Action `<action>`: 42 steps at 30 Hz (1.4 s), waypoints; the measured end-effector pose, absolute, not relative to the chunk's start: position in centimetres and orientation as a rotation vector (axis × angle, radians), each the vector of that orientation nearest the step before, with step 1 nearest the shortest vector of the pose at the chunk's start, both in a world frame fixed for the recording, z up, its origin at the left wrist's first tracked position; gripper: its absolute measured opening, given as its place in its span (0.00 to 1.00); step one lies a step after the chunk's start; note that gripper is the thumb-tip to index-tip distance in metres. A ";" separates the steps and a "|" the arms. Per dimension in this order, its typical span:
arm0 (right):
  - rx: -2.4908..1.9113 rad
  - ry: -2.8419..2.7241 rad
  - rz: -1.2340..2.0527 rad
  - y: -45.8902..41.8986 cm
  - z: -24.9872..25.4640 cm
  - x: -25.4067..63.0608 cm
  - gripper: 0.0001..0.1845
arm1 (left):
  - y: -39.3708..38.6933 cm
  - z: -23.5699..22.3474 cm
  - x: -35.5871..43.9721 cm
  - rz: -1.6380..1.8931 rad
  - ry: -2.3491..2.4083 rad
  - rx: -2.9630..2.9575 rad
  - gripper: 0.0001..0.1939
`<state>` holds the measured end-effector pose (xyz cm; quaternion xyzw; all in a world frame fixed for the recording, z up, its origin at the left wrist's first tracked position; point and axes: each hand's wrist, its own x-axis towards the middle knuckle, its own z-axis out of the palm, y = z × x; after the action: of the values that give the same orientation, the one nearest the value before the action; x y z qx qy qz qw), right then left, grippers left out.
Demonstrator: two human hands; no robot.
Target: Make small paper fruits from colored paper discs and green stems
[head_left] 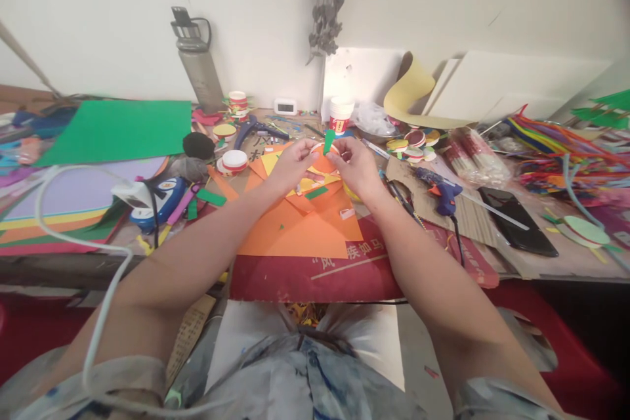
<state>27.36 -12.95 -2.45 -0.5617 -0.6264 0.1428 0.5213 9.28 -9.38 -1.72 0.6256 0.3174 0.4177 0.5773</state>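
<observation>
Both bare hands at work straight ahead of the wearer, above a pile of paper. Left hand (292,165): thumb and fingers closed, pinching the left edge of a small round orange piece with a pale rim (323,162). Right hand (357,163): pinching the same piece from its right edge, thumb laid over the front.

Key relation: the round piece lies directly between the two sets of fingertips. A short bright-green paper strip (329,140) stands up from its upper part, long axis near upright, top tipped slightly toward the right. Strip's foot sits close by the right thumb; right hand is the nearer of the two to it. Whether the strip is fixed to the piece or only held there: cannot tell.

Below the hands, toward the wearer: flat orange paper sheets (295,236), a loose dark-green paper scrap (316,192) on top. Just beyond the hands: a red-and-white paper cup (339,119). Left of the left hand, a white-topped round piece with a red side (233,161). Right of the right hand, well apart, a blue glue gun (445,195) on brown corrugated cardboard (418,193).
</observation>
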 end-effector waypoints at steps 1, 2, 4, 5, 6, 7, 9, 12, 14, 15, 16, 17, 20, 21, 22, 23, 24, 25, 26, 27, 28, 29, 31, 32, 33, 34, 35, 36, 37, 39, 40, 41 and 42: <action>-1.332 -1.494 0.385 -12.9 -2.5 27.4 0.08 | -9.4 -1.7 9.3 0.975 0.734 1.466 0.14; -1.317 -1.484 0.431 -12.9 -2.5 27.4 0.09 | -9.4 -1.6 9.2 0.972 0.728 1.467 0.15; -1.285 -1.462 0.522 -12.8 -2.5 27.4 0.10 | -9.5 -1.6 9.3 0.973 0.723 1.461 0.15; -1.270 -1.453 0.565 -12.8 -2.4 27.5 0.11 | -9.4 -1.6 9.3 0.973 0.723 1.456 0.16; -1.256 -1.444 0.606 -12.8 -2.3 27.5 0.12 | -9.4 -1.6 9.3 0.972 0.722 1.450 0.16; -1.245 -1.434 0.642 -12.9 -2.2 27.5 0.12 | -9.4 -1.6 9.3 0.974 0.717 1.445 0.15; -1.232 -1.408 0.685 -12.9 -2.1 27.6 0.14 | -9.3 -1.6 9.3 0.985 0.691 1.436 0.14; -1.245 -1.370 0.663 -12.9 -2.1 27.5 0.14 | -9.3 -1.6 9.3 0.992 0.662 1.428 0.14; -1.261 -1.362 0.615 -12.9 -2.1 27.4 0.14 | -9.4 -1.5 9.4 0.996 0.646 1.424 0.13; -1.267 -1.360 0.595 -12.9 -2.1 27.4 0.14 | -9.5 -1.5 9.4 1.000 0.639 1.425 0.13; -1.272 -1.359 0.583 -12.9 -2.2 27.4 0.15 | -9.6 -1.5 9.4 1.004 0.634 1.429 0.13; -1.276 -1.362 0.583 -12.9 -2.2 27.4 0.15 | -9.6 -1.4 9.5 1.002 0.637 1.436 0.14; -1.277 -1.387 0.651 -13.0 -2.3 27.5 0.15 | -9.7 -1.3 9.5 0.991 0.689 1.456 0.15; -1.278 -1.395 0.679 -13.0 -2.4 27.5 0.15 | -9.6 -1.3 9.5 0.997 0.701 1.456 0.14; -1.281 -1.398 0.706 -13.0 -2.5 27.5 0.15 | -9.6 -1.3 9.5 1.009 0.706 1.452 0.13; -1.287 -1.396 0.727 -12.9 -2.6 27.6 0.15 | -9.5 -1.4 9.5 1.023 0.703 1.447 0.11; -1.295 -1.388 0.741 -12.9 -2.7 27.6 0.14 | -9.4 -1.4 9.5 1.032 0.695 1.441 0.10; -1.303 -1.378 0.748 -12.9 -2.9 27.6 0.13 | -9.4 -1.5 9.5 1.037 0.687 1.438 0.10; -1.312 -1.365 0.750 -12.8 -3.0 27.6 0.13 | -9.4 -1.5 9.5 1.035 0.684 1.436 0.10; -1.320 -1.352 0.748 -12.7 -3.1 27.6 0.13 | -9.4 -1.5 9.5 1.026 0.686 1.437 0.10; -1.328 -1.337 0.744 -12.7 -3.2 27.6 0.13 | -9.4 -1.5 9.5 1.013 0.685 1.436 0.10; -1.334 -1.322 0.739 -12.6 -3.3 27.6 0.13 | -9.4 -1.5 9.5 0.998 0.683 1.433 0.11; -1.342 -1.292 0.745 -12.6 -3.4 27.5 0.15 | -9.5 -1.4 9.4 0.968 0.674 1.425 0.16; -1.342 -1.283 0.753 -12.6 -3.4 27.5 0.16 | -9.5 -1.3 9.4 0.958 0.670 1.424 0.18; -1.340 -1.277 0.763 -12.6 -3.4 27.4 0.18 | -9.5 -1.3 9.4 0.953 0.673 1.426 0.20; -1.339 -1.273 0.775 -12.6 -3.4 27.3 0.19 | -9.5 -1.2 9.4 0.952 0.686 1.430 0.20; -1.334 -1.273 0.788 -12.6 -3.3 27.3 0.20 | -9.5 -1.1 9.4 0.958 0.705 1.436 0.19; -1.327 -1.278 0.799 -12.7 -3.3 27.2 0.21 | -9.5 -1.1 9.4 0.968 0.726 1.439 0.17; -1.322 -1.287 0.802 -12.8 -3.2 27.1 0.21 | -9.5 -1.0 9.5 0.978 0.749 1.440 0.15; -1.328 -1.315 0.768 -12.9 -3.1 27.0 0.20 | -9.6 -0.8 9.5 0.989 0.789 1.437 0.12; -1.343 -1.334 0.733 -13.0 -3.0 27.0 0.19 | -9.7 -0.7 9.6 0.993 0.806 1.436 0.11; -1.365 -1.351 0.693 -13.0 -3.0 26.9 0.17 | -9.8 -0.6 9.6 0.994 0.820 1.434 0.10; -1.389 -1.364 0.661 -13.1 -3.0 26.9 0.15 | -10.0 -0.5 9.6 0.996 0.832 1.429 0.09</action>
<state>26.88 -13.07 -2.95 -0.5786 -0.5680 0.2755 0.5165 9.60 -9.97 -0.51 0.6086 0.3545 0.4243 0.5692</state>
